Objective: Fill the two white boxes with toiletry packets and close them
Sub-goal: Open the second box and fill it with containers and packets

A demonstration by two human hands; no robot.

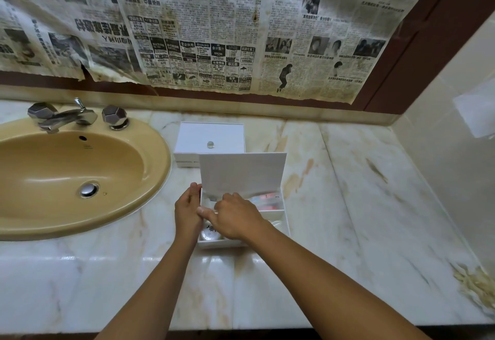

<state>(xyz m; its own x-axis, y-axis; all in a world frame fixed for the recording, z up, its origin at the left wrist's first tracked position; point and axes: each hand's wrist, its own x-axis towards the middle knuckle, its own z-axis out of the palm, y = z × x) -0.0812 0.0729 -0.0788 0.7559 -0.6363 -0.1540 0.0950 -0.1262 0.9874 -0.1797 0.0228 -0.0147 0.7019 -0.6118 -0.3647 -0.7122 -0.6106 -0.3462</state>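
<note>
A white box [278, 215] stands open on the marble counter, its lid [242, 172] tilted up at the back. Inside are dividers, pink and clear packets [265, 200] in the back right compartment and a round white packet [210, 234] at the front left. My left hand [187, 211] holds the box's left wall, fingers over the rim. My right hand [235, 217] reaches into the left part of the box, fingers curled down; what they touch is hidden. A second white box [210, 138] with a small clear knob on its shut lid sits just behind.
A tan oval sink [67, 179] with chrome taps [64, 116] lies to the left. Newspaper sheets [214, 31] cover the mirror behind. A paper sheet [474, 109] hangs on the right wall. Bare marble counter [361, 205] stretches to the right and in front.
</note>
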